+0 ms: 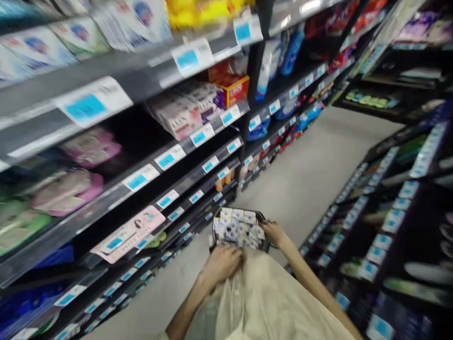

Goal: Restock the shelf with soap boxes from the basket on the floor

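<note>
Low in front of my body is a dark shopping basket (213,226), packed with several small white boxes (239,224) marked in blue and yellow. My left hand (226,259) is closed over the basket's near edge, its fingertips partly hidden. At the right rim, my right hand (273,232) has its fingers curled round the edge. Motion blur keeps the print on the boxes from being read. Part of the basket's near side is hidden by my light beige clothing (262,293).
A long dark shelf unit with price tags (171,157) runs along the left, carrying soap boxes (180,113), a red box (235,89) and pink packs (71,189). Another tagged shelf unit (375,255) lines the right. Pale floor (318,151) stretches between them towards a far shelf (371,101).
</note>
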`<move>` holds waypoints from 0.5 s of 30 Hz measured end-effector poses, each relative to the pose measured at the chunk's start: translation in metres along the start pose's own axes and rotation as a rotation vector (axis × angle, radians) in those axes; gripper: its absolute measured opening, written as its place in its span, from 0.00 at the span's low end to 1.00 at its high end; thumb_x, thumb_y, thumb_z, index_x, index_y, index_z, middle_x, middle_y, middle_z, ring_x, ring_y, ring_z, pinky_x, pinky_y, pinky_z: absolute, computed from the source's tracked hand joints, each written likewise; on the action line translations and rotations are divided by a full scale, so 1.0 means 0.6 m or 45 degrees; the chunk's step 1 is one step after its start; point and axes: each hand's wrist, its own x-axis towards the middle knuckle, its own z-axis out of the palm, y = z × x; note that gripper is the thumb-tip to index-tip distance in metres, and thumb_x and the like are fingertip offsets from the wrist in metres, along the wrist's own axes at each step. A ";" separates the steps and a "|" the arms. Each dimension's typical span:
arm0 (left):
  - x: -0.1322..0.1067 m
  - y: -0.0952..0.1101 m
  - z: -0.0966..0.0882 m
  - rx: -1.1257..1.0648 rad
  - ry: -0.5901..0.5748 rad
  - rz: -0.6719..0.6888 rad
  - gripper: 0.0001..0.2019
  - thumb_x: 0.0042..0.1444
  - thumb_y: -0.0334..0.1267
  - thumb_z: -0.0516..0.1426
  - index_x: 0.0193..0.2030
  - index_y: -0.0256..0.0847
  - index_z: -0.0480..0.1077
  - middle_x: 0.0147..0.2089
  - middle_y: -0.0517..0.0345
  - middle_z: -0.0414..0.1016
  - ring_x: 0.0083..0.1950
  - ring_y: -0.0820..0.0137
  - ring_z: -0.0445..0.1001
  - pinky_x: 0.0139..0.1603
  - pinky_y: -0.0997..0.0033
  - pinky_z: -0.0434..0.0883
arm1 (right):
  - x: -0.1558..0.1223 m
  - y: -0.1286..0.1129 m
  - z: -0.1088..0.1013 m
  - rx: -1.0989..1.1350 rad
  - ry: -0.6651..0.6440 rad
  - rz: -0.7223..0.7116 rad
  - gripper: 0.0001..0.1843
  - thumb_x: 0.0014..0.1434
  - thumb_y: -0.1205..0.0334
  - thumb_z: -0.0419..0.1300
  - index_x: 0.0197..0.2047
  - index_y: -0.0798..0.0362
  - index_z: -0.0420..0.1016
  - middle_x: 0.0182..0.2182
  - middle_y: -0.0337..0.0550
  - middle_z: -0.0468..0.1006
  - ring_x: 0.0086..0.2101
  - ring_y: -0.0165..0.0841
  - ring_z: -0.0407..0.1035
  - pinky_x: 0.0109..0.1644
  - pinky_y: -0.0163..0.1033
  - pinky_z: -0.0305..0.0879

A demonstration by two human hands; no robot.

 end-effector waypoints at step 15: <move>0.078 0.104 0.116 0.290 -0.281 0.223 0.12 0.78 0.37 0.52 0.57 0.40 0.77 0.56 0.46 0.83 0.58 0.53 0.80 0.58 0.56 0.74 | -0.258 0.342 0.367 0.706 0.198 0.964 0.10 0.67 0.63 0.63 0.46 0.56 0.85 0.44 0.53 0.88 0.42 0.41 0.83 0.56 0.46 0.78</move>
